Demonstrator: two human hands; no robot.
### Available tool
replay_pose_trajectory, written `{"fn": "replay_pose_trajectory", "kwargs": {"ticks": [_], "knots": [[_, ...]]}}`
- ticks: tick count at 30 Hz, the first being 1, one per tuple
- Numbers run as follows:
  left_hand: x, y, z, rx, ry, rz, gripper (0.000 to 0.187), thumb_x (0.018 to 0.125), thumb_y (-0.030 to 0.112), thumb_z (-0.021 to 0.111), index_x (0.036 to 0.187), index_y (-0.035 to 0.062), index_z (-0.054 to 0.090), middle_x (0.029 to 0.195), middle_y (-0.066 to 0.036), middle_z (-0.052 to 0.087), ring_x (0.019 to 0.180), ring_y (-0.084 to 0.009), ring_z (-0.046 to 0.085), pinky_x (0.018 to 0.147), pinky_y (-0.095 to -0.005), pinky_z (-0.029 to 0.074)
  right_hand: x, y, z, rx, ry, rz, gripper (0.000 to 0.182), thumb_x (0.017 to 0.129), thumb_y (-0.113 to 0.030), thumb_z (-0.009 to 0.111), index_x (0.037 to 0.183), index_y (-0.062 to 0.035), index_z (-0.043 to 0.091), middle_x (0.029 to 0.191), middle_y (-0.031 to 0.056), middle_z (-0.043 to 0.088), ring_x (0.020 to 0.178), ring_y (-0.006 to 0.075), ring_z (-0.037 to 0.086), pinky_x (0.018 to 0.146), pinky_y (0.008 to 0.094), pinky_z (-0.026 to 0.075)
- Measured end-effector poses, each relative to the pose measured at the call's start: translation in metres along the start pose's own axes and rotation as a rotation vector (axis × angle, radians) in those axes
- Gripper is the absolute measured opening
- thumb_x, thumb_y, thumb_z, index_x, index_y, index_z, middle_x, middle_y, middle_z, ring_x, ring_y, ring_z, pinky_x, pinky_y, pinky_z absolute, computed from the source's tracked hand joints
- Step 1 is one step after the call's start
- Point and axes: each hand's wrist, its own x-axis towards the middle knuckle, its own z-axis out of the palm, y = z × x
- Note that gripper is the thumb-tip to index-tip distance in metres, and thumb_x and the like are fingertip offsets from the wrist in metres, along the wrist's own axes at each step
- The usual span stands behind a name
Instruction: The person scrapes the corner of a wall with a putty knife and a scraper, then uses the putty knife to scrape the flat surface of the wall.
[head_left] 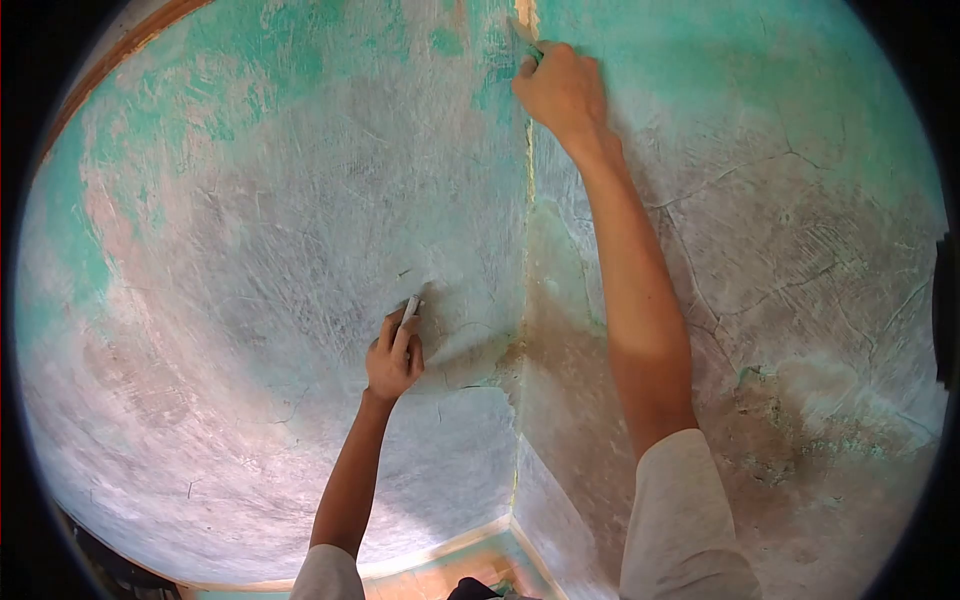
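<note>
Stretched up to the top of the wall corner (529,190), my right hand (563,88) has its fingers closed round a thin scraper-like tool (525,35), whose blade lies near the yellowish strip in the corner. Lower down on the left wall (270,200), my left hand (396,355) grips a small pale object (410,308) that points up; what it is I cannot make out. The wall around both hands is scratched, with green paint patches and bare grey plaster.
The right wall (760,230) has long cracks and a rough, crumbling patch (780,430) at lower right. An orange-brown edge (130,50) curves across the upper left. At the bottom, a pale trim (430,555) runs along the wall's edge.
</note>
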Motion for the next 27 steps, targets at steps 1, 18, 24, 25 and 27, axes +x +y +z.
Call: {"fn": "replay_pose_trajectory", "kwargs": {"ticks": [1,18,24,25,27], "knots": [[-0.003,0.000,-0.001,0.003,0.001,-0.004,0.039,0.082,-0.002,0.066,0.121,0.0072,0.065,0.122,-0.012,0.065,0.076,-0.0255,0.068,0.058,-0.0344,0.056,-0.004,-0.001,0.002,-0.004,0.006,0.000,0.035,0.093,-0.020,0.061,0.118,0.0021,0.072,0.086,0.0265,0.074,0.083,0.0448,0.072,0.083,0.0502,0.057],[-0.006,-0.003,0.003,0.003,0.023,0.025,0.046,0.082,-0.002,0.068,0.126,0.0094,0.065,0.125,-0.014,0.065,0.075,-0.0273,0.069,0.057,-0.0359,0.056,-0.006,-0.002,0.005,-0.026,0.006,-0.006,0.036,0.094,-0.021,0.061,0.120,0.0011,0.072,0.087,0.0273,0.073,0.087,0.0437,0.073,0.081,0.0500,0.057],[-0.005,-0.003,0.000,-0.001,0.044,0.044,0.047,0.081,-0.002,0.069,0.126,0.0097,0.066,0.123,-0.012,0.065,0.073,-0.0260,0.068,0.055,-0.0353,0.055,-0.002,0.001,0.004,-0.003,-0.016,0.007,0.036,0.095,-0.023,0.059,0.118,0.0019,0.072,0.086,0.0267,0.074,0.085,0.0432,0.073,0.082,0.0496,0.057],[-0.004,-0.002,0.001,0.000,0.045,0.041,0.047,0.081,-0.002,0.069,0.126,0.0096,0.066,0.123,-0.012,0.065,0.072,-0.0259,0.068,0.055,-0.0352,0.055,0.003,0.000,0.002,-0.016,-0.044,0.028,0.037,0.095,-0.023,0.059,0.118,0.0019,0.072,0.086,0.0263,0.074,0.084,0.0431,0.073,0.082,0.0494,0.057],[-0.006,-0.003,0.001,0.011,0.030,0.027,0.047,0.081,-0.002,0.069,0.126,0.0098,0.066,0.123,-0.012,0.065,0.073,-0.0260,0.068,0.055,-0.0351,0.055,-0.003,0.002,0.002,-0.007,-0.047,0.001,0.037,0.095,-0.023,0.059,0.120,0.0018,0.072,0.087,0.0261,0.074,0.086,0.0432,0.073,0.083,0.0491,0.057]]}}
